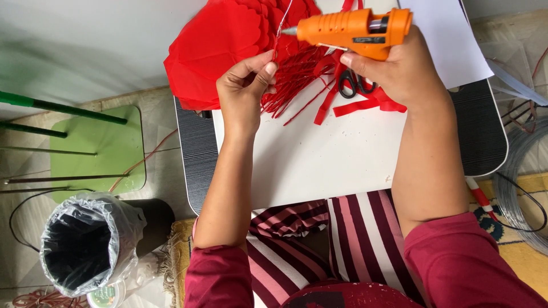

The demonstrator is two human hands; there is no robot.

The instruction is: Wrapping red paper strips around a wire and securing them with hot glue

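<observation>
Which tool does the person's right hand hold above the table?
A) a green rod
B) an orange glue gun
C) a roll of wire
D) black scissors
B: the right hand grips the orange glue gun, while the black scissors lie on the table.

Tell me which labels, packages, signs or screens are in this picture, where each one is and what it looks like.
Label: small dark rectangular strip on the side of the orange glue gun held in the right hand, top centre.
Round container: bottom left beside the lined bin, with a pale round label with green print, partly cut off.
No signs or screens show.
</observation>
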